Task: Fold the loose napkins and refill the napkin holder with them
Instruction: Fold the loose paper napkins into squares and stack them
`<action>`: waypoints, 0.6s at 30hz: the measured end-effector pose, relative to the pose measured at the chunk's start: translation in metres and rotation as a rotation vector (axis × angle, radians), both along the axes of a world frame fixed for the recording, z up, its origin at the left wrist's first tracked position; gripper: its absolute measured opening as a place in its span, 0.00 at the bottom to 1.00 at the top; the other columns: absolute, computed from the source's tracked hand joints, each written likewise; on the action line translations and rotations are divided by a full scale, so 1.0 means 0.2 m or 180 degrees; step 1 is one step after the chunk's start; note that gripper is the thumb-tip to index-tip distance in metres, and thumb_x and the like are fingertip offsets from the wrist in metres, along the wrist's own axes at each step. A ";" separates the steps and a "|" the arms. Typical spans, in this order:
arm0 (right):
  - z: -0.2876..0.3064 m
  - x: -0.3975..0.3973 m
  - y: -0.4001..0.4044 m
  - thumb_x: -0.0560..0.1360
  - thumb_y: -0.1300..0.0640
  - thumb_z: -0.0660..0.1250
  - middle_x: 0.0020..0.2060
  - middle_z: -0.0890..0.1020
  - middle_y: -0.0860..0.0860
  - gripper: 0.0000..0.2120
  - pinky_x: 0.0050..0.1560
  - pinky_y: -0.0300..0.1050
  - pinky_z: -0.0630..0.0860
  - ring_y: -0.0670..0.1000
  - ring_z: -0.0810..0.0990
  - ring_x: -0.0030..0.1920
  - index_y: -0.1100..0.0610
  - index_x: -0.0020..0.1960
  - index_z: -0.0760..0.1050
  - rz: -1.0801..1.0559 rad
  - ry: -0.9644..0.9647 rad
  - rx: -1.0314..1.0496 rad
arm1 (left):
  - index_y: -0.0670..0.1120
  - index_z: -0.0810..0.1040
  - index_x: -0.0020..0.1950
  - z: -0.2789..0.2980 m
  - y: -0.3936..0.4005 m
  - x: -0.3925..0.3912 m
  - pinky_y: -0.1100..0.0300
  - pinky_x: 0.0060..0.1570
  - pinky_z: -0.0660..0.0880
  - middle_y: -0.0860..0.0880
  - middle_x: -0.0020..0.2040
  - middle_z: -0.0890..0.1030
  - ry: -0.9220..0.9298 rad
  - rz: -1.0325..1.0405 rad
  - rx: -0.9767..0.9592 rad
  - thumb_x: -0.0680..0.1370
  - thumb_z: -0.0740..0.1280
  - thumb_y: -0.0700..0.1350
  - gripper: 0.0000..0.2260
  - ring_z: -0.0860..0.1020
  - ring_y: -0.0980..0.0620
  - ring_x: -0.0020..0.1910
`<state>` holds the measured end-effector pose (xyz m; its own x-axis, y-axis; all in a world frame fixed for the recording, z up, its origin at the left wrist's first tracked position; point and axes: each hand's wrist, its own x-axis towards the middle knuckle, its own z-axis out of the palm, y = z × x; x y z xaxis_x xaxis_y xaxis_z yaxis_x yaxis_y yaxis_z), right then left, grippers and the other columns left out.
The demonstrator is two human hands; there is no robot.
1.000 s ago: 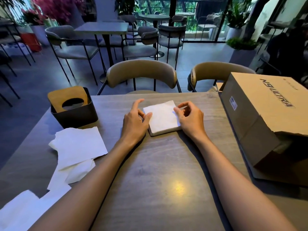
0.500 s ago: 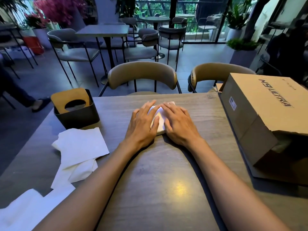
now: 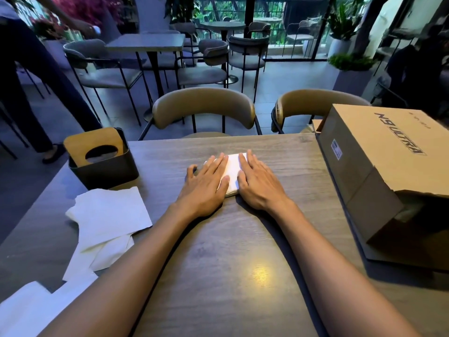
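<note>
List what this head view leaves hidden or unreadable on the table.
- Folded napkin stack: mostly under the left hand and right hand; count unknowable.
- Napkin holder: its wooden plate hides the inside.
- Loose napkins: overlapped, and cut off by the bottom-left edge.
- Cardboard box: cropped at the right edge; small label unreadable.

Café seating area: small tables (image 3: 145,42), matching chairs (image 3: 202,109), tabletop napkin holder (image 3: 103,158).

head-worn view, facing forward and down — table (image 3: 218,276) close
</note>
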<state>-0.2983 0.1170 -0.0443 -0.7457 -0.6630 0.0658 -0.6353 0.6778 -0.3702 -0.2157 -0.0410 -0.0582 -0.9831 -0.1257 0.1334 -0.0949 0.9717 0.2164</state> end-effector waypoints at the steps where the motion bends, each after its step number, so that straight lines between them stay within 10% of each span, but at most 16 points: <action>1: 0.00 0.00 0.00 0.84 0.50 0.46 0.81 0.46 0.57 0.29 0.78 0.48 0.44 0.53 0.47 0.81 0.57 0.82 0.45 -0.0002 0.0001 -0.0008 | 0.52 0.45 0.82 0.00 0.00 0.00 0.47 0.75 0.46 0.55 0.82 0.46 0.0011 -0.0008 0.0017 0.84 0.43 0.56 0.25 0.45 0.57 0.80; 10: -0.02 -0.01 0.02 0.83 0.49 0.49 0.79 0.59 0.53 0.27 0.77 0.46 0.50 0.51 0.55 0.79 0.54 0.81 0.55 -0.0178 0.0260 -0.0909 | 0.54 0.68 0.71 0.02 0.02 0.03 0.55 0.62 0.64 0.53 0.69 0.71 0.1149 0.0436 0.0535 0.83 0.54 0.58 0.19 0.69 0.52 0.66; 18: 0.06 0.17 0.07 0.79 0.55 0.65 0.42 0.74 0.50 0.05 0.44 0.54 0.75 0.51 0.74 0.42 0.56 0.46 0.74 -0.0600 0.0854 -0.2147 | 0.55 0.78 0.52 0.05 0.04 0.23 0.54 0.48 0.76 0.53 0.47 0.78 0.1274 0.0720 0.1891 0.78 0.65 0.46 0.06 0.76 0.56 0.43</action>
